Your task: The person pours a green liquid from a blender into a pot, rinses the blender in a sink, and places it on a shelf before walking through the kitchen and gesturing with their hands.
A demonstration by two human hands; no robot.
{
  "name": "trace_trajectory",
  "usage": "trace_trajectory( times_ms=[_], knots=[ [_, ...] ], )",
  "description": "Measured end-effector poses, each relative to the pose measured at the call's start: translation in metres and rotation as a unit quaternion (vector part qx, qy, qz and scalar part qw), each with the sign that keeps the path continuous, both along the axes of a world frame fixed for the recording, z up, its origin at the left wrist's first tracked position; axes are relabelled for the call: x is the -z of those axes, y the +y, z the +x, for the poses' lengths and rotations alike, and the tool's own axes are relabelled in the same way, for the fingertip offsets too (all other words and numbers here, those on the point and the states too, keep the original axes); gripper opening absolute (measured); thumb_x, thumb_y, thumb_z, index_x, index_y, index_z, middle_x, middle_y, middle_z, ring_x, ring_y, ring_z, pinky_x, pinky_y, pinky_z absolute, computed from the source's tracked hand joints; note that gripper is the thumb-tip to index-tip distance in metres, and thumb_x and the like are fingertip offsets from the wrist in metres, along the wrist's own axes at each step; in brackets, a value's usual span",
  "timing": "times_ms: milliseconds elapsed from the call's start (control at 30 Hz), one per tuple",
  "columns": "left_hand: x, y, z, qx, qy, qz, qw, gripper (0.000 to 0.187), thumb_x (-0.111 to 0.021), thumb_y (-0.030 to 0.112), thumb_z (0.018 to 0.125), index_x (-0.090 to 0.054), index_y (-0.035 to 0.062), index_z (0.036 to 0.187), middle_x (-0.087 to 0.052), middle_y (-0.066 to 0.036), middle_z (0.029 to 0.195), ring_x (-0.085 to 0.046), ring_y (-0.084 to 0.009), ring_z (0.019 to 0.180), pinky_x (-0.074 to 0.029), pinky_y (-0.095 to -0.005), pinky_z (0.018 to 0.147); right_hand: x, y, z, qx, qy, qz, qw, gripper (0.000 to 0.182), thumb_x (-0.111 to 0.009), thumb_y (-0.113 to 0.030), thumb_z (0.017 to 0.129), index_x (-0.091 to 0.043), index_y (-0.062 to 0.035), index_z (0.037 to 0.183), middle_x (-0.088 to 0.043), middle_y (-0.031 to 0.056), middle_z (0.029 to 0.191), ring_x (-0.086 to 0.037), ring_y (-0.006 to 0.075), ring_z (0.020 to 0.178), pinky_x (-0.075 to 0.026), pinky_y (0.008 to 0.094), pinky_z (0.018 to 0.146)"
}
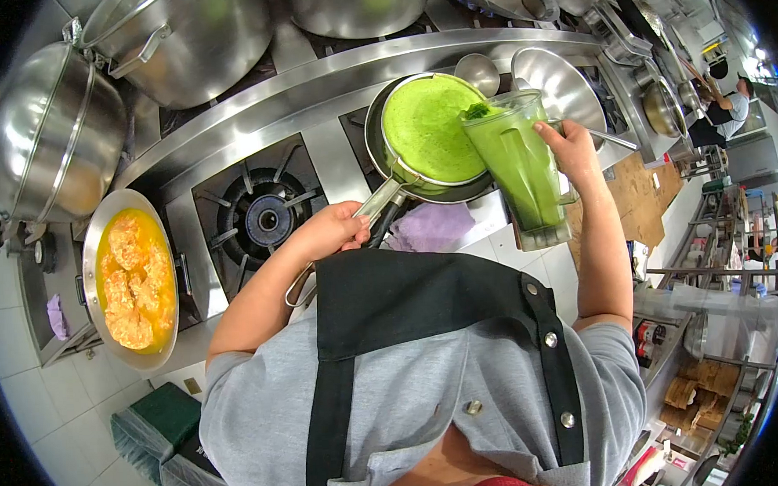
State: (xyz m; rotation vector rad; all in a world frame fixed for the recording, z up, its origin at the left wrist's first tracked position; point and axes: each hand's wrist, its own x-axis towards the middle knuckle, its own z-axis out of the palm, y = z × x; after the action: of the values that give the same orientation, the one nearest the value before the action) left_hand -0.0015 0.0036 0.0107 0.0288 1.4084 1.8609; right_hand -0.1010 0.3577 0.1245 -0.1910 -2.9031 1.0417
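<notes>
My left hand (334, 229) is closed round the metal handle of a strainer (393, 179), which rests over a dark pan (372, 125) on the stove. Bright green liquid (431, 126) fills the strainer. In my right hand (569, 150) is the handle of a clear blender jug (531, 178) with green liquid inside. The jug is tilted, its mouth at the strainer's right edge, and a dark green clump (481, 111) shows at the mouth. Below the pan lies a purple cloth (432, 227).
A pan of breaded pieces in yellow liquid (135, 272) stands at the left, beside a bare burner (267, 219). Large steel pots (190, 47) line the back. Behind the jug are a ladle (477, 74) and a steel bowl (566, 88). Another person (734, 110) stands far right.
</notes>
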Motion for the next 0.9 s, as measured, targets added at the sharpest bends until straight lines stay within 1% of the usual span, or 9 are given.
trace_trajectory(
  times_ms=[133, 233, 333, 633, 800, 900],
  knots=[
    [0.0042, -0.0009, 0.0002, 0.002, 0.003, -0.007, 1.000, 0.009, -0.042, 0.010, 0.088, -0.047, 0.0023, 0.087, -0.047, 0.000, 0.064, -0.038, -0.0060, 0.049, -0.032, -0.0187, 0.045, -0.0057, -0.0038, 0.0025, -0.002, -0.014, 0.001, 1.000, 0.038, -0.065, -0.032, 0.074, -0.056, 0.0045, 0.068, -0.050, 0.0046, 0.054, -0.043, 0.0097, 0.053, -0.037, 0.0284, 0.050],
    [0.0045, -0.0009, -0.0002, 0.004, 0.005, -0.011, 1.000, 0.009, -0.042, 0.010, 0.088, -0.047, 0.0023, 0.087, -0.047, 0.000, 0.064, -0.038, -0.0060, 0.049, -0.032, -0.0187, 0.045, -0.0100, -0.0083, 0.0057, -0.005, -0.010, -0.013, 1.000, 0.038, -0.065, -0.032, 0.074, -0.056, 0.0045, 0.068, -0.050, 0.0048, 0.055, -0.043, 0.0097, 0.053, -0.037, 0.0286, 0.050],
    [0.0050, -0.0008, -0.0001, 0.004, 0.002, -0.010, 1.000, 0.010, -0.042, 0.011, 0.088, -0.047, 0.0023, 0.087, -0.047, 0.000, 0.065, -0.038, -0.0059, 0.049, -0.032, -0.0186, 0.044, -0.0104, -0.0073, 0.0042, 0.004, -0.022, 0.016, 1.000, 0.039, -0.064, -0.033, 0.074, -0.056, 0.0047, 0.069, -0.051, 0.0055, 0.055, -0.044, 0.0101, 0.053, -0.037, 0.0287, 0.050],
    [0.0066, -0.0013, -0.0004, 0.003, 0.002, -0.004, 1.000, 0.011, -0.042, 0.011, 0.089, -0.047, 0.0018, 0.090, -0.047, 0.000, 0.065, -0.037, -0.0060, 0.049, -0.031, -0.0185, 0.044, -0.0077, -0.0050, 0.0024, -0.009, -0.005, 0.008, 1.000, 0.040, -0.064, -0.033, 0.074, -0.056, 0.0055, 0.069, -0.051, 0.0067, 0.055, -0.044, 0.0109, 0.053, -0.037, 0.0293, 0.050],
    [0.0070, -0.0014, -0.0004, 0.003, 0.001, 0.001, 1.000, 0.011, -0.041, 0.011, 0.089, -0.047, 0.0013, 0.091, -0.047, 0.000, 0.065, -0.037, -0.0063, 0.049, -0.031, -0.0187, 0.044, -0.0079, -0.0047, 0.0015, -0.006, -0.014, 0.012, 1.000, 0.039, -0.064, -0.033, 0.074, -0.057, 0.0059, 0.070, -0.053, 0.0078, 0.056, -0.046, 0.0115, 0.054, -0.038, 0.0294, 0.051],
    [0.0033, -0.0008, -0.0002, 0.002, 0.005, -0.013, 1.000, 0.011, -0.041, 0.011, 0.089, -0.047, 0.0012, 0.091, -0.047, 0.000, 0.064, -0.037, -0.0064, 0.049, -0.031, -0.0189, 0.044, -0.0087, -0.0056, 0.0021, -0.009, -0.012, 0.006, 1.000, 0.039, -0.064, -0.032, 0.075, -0.057, 0.0062, 0.071, -0.054, 0.0082, 0.056, -0.047, 0.0117, 0.054, -0.039, 0.0291, 0.051]
  ],
)
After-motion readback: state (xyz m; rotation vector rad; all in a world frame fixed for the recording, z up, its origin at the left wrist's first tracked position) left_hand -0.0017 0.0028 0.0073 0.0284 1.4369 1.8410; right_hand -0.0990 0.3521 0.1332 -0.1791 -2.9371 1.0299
